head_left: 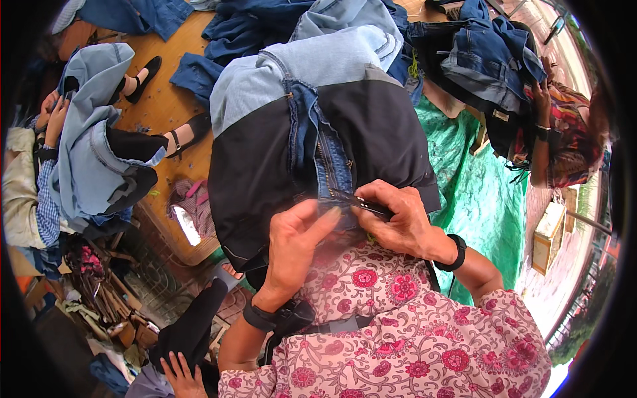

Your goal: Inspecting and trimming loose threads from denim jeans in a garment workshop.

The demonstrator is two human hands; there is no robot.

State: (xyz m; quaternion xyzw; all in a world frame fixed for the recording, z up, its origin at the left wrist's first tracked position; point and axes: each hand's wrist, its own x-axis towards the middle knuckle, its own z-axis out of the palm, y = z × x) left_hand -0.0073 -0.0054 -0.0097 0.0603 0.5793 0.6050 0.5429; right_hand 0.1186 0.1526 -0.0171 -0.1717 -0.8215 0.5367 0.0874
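Observation:
Across my lap lies a pair of jeans (318, 56), light blue at the top, with wide black lining panels (381, 126) showing. A darker denim fly with a metal zipper (325, 159) runs down its middle. My right hand (401, 222) is closed around small black thread snips (375, 208), their thin tip pointing left over the bottom of the fly. Close to that tip is my left hand (295, 242), its thumb and fingers drawn together. Motion smears its fingertips, and whatever they may pinch is not clear.
Piled jeans (245, 30) cover the far part of the wooden table (156, 73). At left, a person's hands (56, 113) hold light jeans; at right, another person (564, 132) handles dark denim. A green sheet (478, 192) hangs at right. Cardboard scraps (126, 318) lie lower left.

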